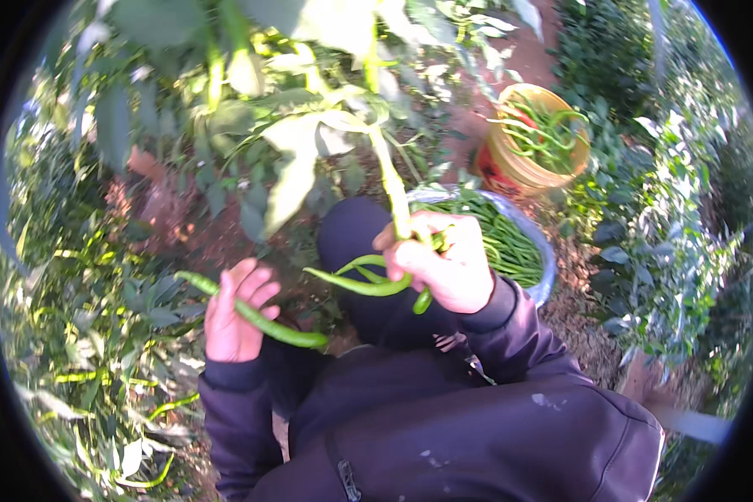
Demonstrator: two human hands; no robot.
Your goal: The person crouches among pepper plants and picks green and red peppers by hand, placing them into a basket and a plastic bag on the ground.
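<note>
My left hand (241,310), palm up with its fingers loosely curled, has a long green chili pepper (276,329) lying between thumb and fingers. Several green chili peppers (364,287) are gripped in my right hand (439,260), some with their tips pointing left and one hanging below. A pale green pepper plant stem (389,176) runs down to the right hand's fingers; whether they hold it too, I cannot tell. Behind that hand, partly hidden by it, is a wide container with a plastic liner (547,251), full of green chili peppers (511,245).
A yellow bucket (524,179) holding green peppers and a red one (527,119) stands at the upper right. Leafy pepper plants (113,326) rise on the left, overhead and on the right (678,232). Bare soil (590,326) shows between the rows.
</note>
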